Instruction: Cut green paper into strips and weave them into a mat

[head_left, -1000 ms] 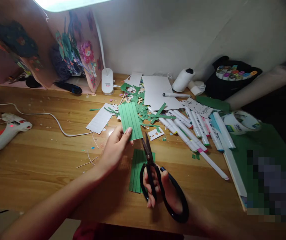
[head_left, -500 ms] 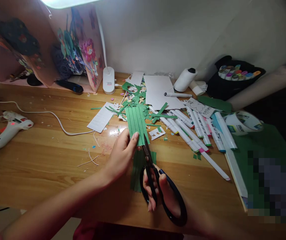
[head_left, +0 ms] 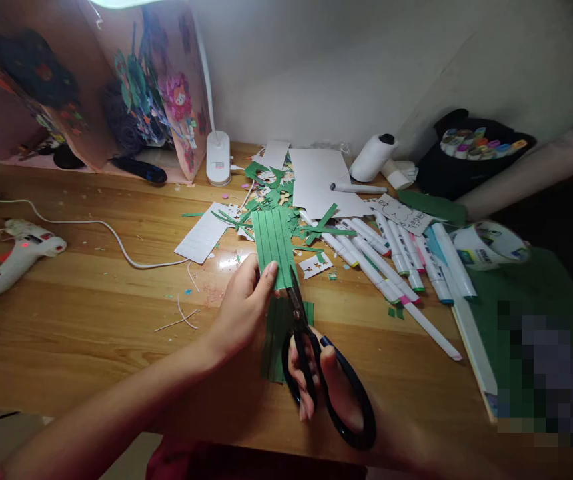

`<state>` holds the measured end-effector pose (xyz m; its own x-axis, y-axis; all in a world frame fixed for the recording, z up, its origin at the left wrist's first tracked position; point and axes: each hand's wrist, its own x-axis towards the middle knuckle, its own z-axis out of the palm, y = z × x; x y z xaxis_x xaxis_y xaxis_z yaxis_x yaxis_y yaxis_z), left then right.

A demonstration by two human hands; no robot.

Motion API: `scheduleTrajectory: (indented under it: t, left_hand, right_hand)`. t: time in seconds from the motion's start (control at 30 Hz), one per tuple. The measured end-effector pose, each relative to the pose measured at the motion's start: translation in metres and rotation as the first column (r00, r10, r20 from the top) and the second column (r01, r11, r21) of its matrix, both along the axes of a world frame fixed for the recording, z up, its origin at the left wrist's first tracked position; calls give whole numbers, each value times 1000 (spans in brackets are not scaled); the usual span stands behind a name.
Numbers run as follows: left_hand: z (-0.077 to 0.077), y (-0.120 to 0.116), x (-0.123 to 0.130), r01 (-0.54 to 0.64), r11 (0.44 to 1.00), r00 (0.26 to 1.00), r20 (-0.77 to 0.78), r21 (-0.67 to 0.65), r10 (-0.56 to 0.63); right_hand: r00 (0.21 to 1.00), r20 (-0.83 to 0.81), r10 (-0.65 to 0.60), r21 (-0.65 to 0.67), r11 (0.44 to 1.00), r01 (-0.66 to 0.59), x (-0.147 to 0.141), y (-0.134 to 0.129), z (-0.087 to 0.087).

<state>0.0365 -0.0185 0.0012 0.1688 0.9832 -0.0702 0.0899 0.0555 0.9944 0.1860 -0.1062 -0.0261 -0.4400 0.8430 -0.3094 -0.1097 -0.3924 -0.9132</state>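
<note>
My left hand (head_left: 246, 300) pinches the lower end of a green paper piece (head_left: 272, 243) marked with lengthwise lines, thumb on top. In my right hand (head_left: 323, 377) are black-handled scissors (head_left: 297, 310), with fingers and thumb through the loops. The blades meet the paper's lower right edge, just right of my left thumb. Beneath the hands, another lined green strip (head_left: 273, 347) lies on the wooden table. Green scraps (head_left: 276, 193) are heaped behind the held paper, and thin green strips (head_left: 322, 225) cross to its right.
Markers (head_left: 396, 247), white sheets (head_left: 319, 177) and a tape roll (head_left: 491, 243) are at the right. A black marker holder (head_left: 476, 170) stands behind them. On the left lie a glue gun (head_left: 16, 257) and a white cable (head_left: 111, 230). A decorated pink box (head_left: 186, 127) stands behind.
The view has shifted very slightly. The scissors' blades appear a little more open at the paper's edge; both hands remain nearly in place.
</note>
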Motion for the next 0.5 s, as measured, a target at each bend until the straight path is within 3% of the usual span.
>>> scheduleTrajectory:
  t: [0.2, 0.5]
  left_hand:
    - [-2, 1, 1, 2, 999, 999, 41, -39, -1]
    - [2, 2, 3, 20, 995, 995, 95, -93, -11]
  right_hand:
    - [999, 16, -39, -1, 999, 39, -2, -1, -6]
    - [993, 108, 44, 40, 998, -49, 1, 8, 23]
